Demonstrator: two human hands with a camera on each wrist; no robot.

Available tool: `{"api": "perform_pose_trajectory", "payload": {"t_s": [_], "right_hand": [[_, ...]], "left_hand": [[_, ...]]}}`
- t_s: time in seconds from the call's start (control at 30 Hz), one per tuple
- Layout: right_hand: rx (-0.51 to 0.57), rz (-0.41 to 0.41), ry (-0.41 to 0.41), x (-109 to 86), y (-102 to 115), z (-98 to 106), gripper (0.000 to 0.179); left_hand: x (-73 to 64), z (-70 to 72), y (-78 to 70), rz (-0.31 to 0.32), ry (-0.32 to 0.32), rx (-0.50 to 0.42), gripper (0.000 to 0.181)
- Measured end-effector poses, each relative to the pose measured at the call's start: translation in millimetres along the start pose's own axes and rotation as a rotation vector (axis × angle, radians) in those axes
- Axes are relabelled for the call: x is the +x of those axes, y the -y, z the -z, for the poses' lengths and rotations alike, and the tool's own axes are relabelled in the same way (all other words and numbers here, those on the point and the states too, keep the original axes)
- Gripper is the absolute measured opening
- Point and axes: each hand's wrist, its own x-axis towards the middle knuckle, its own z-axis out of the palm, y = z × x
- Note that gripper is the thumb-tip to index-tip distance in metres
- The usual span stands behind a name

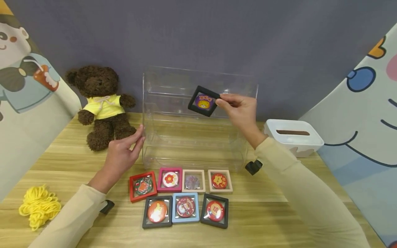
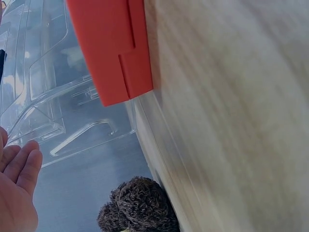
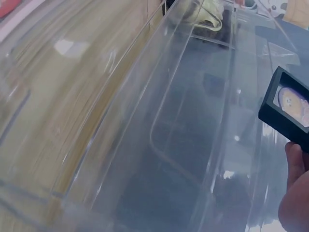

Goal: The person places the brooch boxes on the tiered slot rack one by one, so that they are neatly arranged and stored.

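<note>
My right hand (image 1: 240, 108) pinches a black display frame (image 1: 191, 102) by one corner. Behind its window is a purple badge with a yellow bear (image 1: 203, 104). The frame is raised in front of the upper tiers of a clear tiered display stand (image 1: 192, 142). In the right wrist view the frame (image 3: 282, 110) is at the right edge, over the transparent stand (image 3: 183, 111). My left hand (image 1: 125, 150) has its fingertips at the stand's left side. The left wrist view shows that hand (image 2: 17, 188) with its fingers extended beside the clear plastic (image 2: 82, 130).
Several framed badges lie in two rows before the stand, among them a red frame (image 1: 132, 188) and a light blue one (image 1: 185, 220). A brown teddy bear (image 1: 103, 108) sits left, yellow yarn (image 1: 40, 207) lies front left, a white tissue box (image 1: 293, 124) stands right.
</note>
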Motion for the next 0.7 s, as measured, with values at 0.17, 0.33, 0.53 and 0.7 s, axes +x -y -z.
{"api": "perform_pose_trajectory", "payload": {"t_s": [0.17, 0.33, 0.53, 0.7], "right_hand": [[0.022, -0.029, 0.029, 0.9, 5.4, -15.2, 0.013], [-0.039, -0.080, 0.064, -1.8, 29.0, -27.5, 0.012], [-0.087, -0.042, 0.097, -3.1, 15.7, -37.3, 0.012], [-0.108, -0.017, 0.131, -2.5, -0.9, -40.9, 0.013]], "left_hand": [[0.1, -0.2, -0.2, -0.006, -0.012, -0.003, 0.047], [-0.7, 0.4, -0.3, -0.008, -0.007, 0.004, 0.047], [-1.4, 0.4, -0.2, -0.010, -0.010, 0.005, 0.046], [-1.4, 0.8, -0.2, -0.011, 0.005, 0.006, 0.045]]}}
